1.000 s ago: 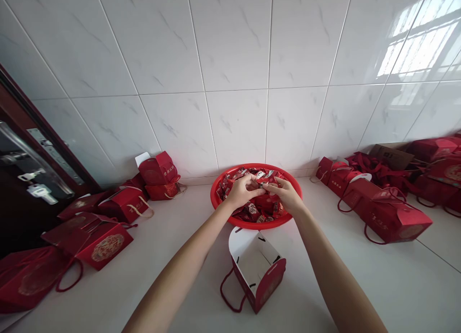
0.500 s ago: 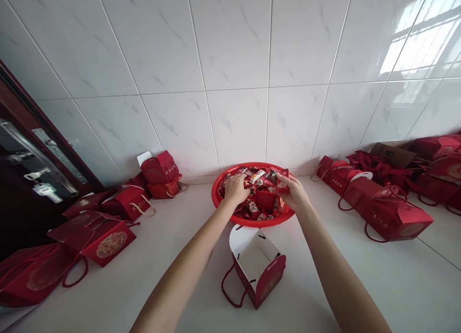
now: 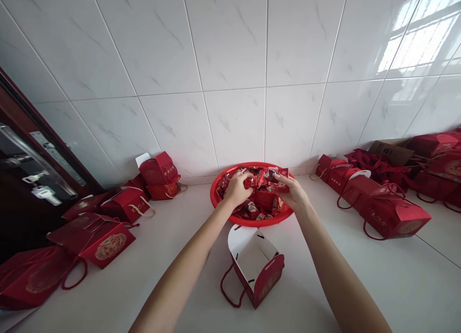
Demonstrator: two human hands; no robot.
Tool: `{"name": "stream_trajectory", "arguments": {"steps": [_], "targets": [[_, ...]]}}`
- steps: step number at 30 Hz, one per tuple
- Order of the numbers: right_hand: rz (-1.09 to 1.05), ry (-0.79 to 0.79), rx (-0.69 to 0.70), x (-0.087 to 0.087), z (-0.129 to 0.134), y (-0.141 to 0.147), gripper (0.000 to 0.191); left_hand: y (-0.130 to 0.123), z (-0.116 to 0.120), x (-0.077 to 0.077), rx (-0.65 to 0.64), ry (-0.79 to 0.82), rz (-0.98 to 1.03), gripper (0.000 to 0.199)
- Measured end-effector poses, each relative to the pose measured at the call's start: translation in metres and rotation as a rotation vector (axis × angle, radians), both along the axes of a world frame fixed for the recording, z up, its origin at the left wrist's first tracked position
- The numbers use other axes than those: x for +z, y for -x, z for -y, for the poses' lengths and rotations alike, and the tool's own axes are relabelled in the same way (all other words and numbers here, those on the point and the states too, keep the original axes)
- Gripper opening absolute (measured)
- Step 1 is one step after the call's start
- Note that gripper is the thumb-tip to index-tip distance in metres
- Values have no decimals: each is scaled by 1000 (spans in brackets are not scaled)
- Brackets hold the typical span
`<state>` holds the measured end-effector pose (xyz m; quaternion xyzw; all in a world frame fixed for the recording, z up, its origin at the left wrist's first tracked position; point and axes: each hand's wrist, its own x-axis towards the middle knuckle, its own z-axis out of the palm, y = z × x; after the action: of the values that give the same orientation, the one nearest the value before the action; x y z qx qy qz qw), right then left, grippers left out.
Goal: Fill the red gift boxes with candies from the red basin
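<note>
Red-wrapped sweets (image 3: 264,198) fill a red plastic basin (image 3: 256,223) against the tiled wall. Over the basin's left half, my left hand (image 3: 237,188) is closed on a small red-wrapped sweet (image 3: 256,181). My right hand (image 3: 292,193), at the basin's right side, pinches a red packet (image 3: 284,173) between thumb and fingers. In front of the basin stands an open red gift box (image 3: 268,282) with a white inside and a red cord handle. Its flaps are spread, and no sweets show in it.
Several closed red gift boxes (image 3: 108,246) stand at the left, some stacked by the wall. More boxes (image 3: 392,213) line the right, with a brown carton (image 3: 391,151) behind them. A dark door (image 3: 21,179) with keys (image 3: 45,194) is at the far left.
My left hand has lifted slightly and now has a red-wrapped sweet at its fingertips. My right hand stays almost in place with its packet. The view has shifted a little.
</note>
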<state>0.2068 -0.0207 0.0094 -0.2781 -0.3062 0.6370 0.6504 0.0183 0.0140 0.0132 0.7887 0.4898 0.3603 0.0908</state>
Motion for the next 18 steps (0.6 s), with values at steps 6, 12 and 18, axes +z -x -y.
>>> {"name": "stream_trajectory", "arguments": {"steps": [6, 12, 18], "targets": [[19, -24, 56, 4, 4, 1, 30, 4, 0, -2, -219, -69, 367, 35], [80, -44, 79, 3, 4, 3, 30, 3, 1, -3, -333, -108, 497, 25], [117, -72, 102, 1, 5, 3, 35, 1, 6, 0, -366, -20, 474, 28]]}}
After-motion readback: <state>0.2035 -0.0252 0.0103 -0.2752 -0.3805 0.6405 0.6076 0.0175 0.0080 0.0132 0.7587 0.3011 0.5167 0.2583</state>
